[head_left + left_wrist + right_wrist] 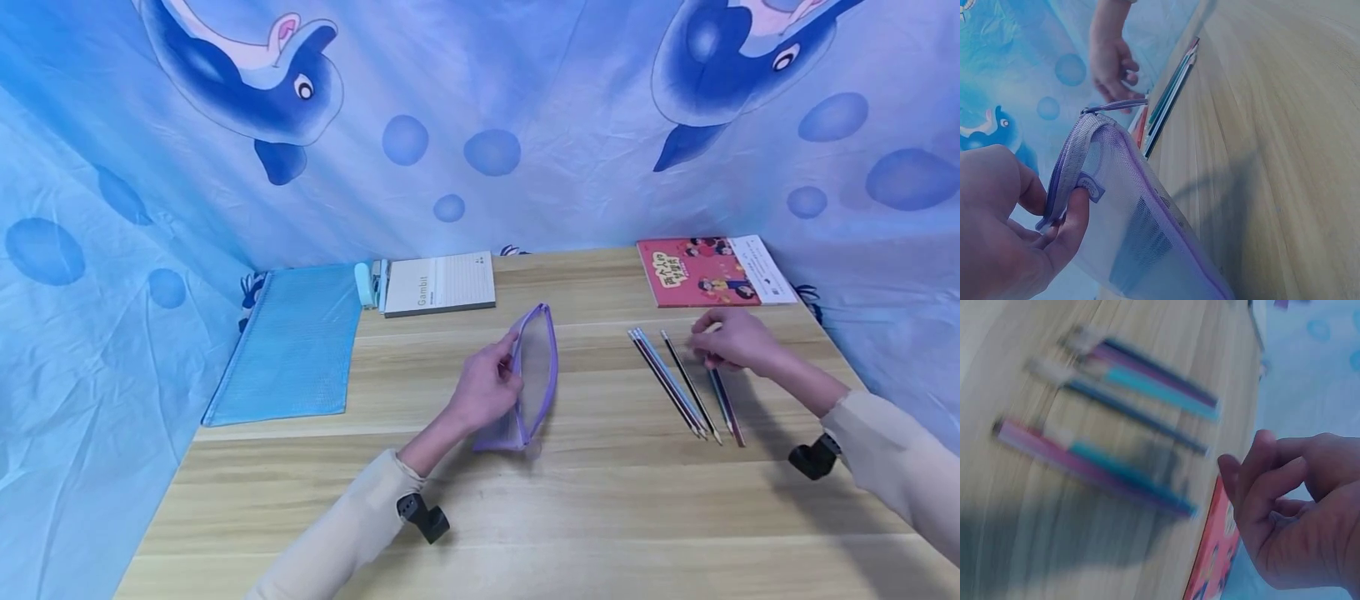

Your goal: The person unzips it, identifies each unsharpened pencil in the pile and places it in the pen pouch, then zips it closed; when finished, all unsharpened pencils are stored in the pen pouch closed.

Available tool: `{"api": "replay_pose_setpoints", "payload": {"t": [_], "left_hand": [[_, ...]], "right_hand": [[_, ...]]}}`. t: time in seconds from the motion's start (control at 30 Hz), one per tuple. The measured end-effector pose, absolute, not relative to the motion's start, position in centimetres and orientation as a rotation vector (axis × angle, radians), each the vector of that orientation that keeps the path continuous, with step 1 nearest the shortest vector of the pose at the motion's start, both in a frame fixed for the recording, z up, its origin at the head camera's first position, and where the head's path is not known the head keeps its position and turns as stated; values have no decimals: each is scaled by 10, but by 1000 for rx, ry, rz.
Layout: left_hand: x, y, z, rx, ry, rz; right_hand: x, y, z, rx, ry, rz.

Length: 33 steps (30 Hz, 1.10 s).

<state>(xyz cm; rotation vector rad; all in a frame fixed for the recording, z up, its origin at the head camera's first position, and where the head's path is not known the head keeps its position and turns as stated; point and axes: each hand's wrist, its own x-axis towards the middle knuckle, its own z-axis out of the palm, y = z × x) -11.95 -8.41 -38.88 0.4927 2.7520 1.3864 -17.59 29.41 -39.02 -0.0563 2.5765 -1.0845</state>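
My left hand (504, 375) grips a purple mesh zip pouch (536, 367) by its rim at the middle of the wooden table (570, 508), holding it up on edge. The left wrist view shows thumb and fingers (1069, 219) pinching the pouch (1141, 237) beside its zip. To the right lie several pencils (671, 383) side by side, with two more (727, 404) a little apart. My right hand (712, 346) hovers over the far ends of that pair, fingers loosely curled and holding nothing. The right wrist view is blurred: hand (1272, 487) above the pencils (1147, 384).
A blue mesh folder (292, 346) lies at the left of the table, with a small pale object (365, 283) and a "Gambit" notepad (441, 283) behind it. A red booklet (712, 271) lies at the back right. Blue dolphin cloth hangs all around.
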Motion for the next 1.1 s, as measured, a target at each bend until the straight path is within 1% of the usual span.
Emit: {"api": "replay_pose_setpoints", "payload": {"t": [0.17, 0.33, 0.87, 1.1], "left_hand": [[-119, -84, -389, 500, 2762, 1374], [-119, -84, -388, 480, 2770, 1340], [-119, -84, -386, 481, 2754, 1343], [-119, -84, -388, 513, 2762, 1371]], "right_hand": [[-175, 318, -402, -21, 2578, -1012], [-176, 329, -412, -25, 2519, -984], [-176, 327, -421, -21, 2569, -925], [-178, 327, -425, -120, 2659, -836]]}}
